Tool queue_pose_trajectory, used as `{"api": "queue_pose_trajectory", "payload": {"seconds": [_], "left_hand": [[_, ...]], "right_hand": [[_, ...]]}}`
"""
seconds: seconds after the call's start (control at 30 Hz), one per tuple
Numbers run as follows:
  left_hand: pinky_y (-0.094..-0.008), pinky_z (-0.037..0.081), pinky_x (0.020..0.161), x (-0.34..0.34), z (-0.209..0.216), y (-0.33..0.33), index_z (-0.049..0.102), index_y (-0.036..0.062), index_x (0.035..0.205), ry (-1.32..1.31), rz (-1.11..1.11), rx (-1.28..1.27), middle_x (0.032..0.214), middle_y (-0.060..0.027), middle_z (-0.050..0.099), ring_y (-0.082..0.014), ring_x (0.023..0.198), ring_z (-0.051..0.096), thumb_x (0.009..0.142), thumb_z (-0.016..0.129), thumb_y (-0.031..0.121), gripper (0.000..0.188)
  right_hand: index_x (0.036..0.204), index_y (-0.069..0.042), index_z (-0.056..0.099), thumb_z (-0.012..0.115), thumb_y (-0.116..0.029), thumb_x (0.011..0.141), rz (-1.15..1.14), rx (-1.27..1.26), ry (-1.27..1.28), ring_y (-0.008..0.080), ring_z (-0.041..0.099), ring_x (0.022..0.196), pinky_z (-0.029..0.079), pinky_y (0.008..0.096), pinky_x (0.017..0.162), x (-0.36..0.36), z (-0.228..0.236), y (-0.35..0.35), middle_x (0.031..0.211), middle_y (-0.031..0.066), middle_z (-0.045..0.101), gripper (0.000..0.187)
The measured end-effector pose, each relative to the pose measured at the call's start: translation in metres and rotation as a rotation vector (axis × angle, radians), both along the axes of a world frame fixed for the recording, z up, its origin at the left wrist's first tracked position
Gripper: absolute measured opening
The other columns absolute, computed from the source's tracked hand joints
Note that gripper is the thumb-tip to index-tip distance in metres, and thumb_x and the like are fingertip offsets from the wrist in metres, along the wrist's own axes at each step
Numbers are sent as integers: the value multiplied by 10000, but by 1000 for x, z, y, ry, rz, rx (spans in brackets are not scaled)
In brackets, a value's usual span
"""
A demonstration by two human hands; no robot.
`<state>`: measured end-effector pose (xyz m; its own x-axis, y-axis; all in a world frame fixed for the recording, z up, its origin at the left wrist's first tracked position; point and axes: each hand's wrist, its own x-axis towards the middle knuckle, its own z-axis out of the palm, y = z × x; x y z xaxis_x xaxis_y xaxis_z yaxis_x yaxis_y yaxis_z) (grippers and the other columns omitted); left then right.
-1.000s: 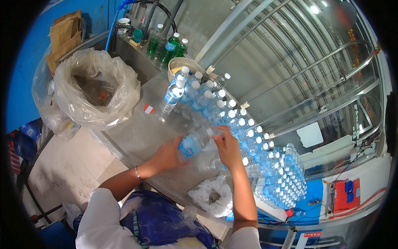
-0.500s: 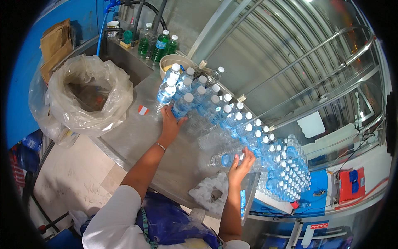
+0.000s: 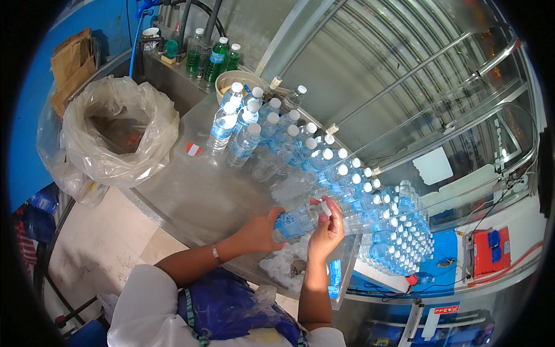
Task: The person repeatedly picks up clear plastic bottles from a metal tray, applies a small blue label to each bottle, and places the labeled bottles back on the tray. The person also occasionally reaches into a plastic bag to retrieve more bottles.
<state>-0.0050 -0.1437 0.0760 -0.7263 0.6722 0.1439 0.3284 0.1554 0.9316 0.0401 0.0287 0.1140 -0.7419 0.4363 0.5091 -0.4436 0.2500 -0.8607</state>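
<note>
Low over the near part of the steel counter (image 3: 191, 173), a clear water bottle (image 3: 296, 222) with a blue label lies tilted between my hands. My left hand (image 3: 261, 232) is wrapped round its bottom end. At the other end, the fingers of my right hand (image 3: 327, 231) close on its white cap and neck. Beyond them stand rows of similar capped bottles (image 3: 273, 128), running from the back left toward the right. A bunched pile of clear plastic (image 3: 287, 267) rests on the counter beneath my hands.
A large bin lined with clear plastic (image 3: 165, 130) stands at the left beside a sink. Several green-filled bottles (image 3: 216, 60) and a beige bucket (image 3: 226, 81) are at the back. More packed bottles (image 3: 399, 243) sit at the right, near a red box (image 3: 490, 254).
My left hand has left a standing bottle and moved right and nearer, onto the bottle at my right hand. My right hand's fingers have closed on that bottle's cap.
</note>
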Motion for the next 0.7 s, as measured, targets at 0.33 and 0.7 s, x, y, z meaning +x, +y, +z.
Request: {"api": "queue_pose_trajectory", "payload": {"seconds": [0.33, 0.7], "left_hand": [[-329, 549, 664, 7, 18, -59, 523, 7, 1242, -642, -387, 219, 969, -166, 672, -217, 757, 682, 743, 780, 236, 606], [-422, 549, 769, 9, 57, -84, 499, -42, 1247, -50, -166, -308, 1030, -255, 658, -366, 873, 684, 650, 827, 200, 723]], "right_hand": [[1133, 6, 623, 520, -358, 996, 139, 290, -290, 292, 655, 938, 501, 358, 847, -12, 24, -9, 1016, 171, 668, 402], [866, -13, 596, 456, -239, 978, 385, 789, -383, 419, 607, 664, 444, 461, 567, -27, 48, 3, 708, 212, 618, 289]]}}
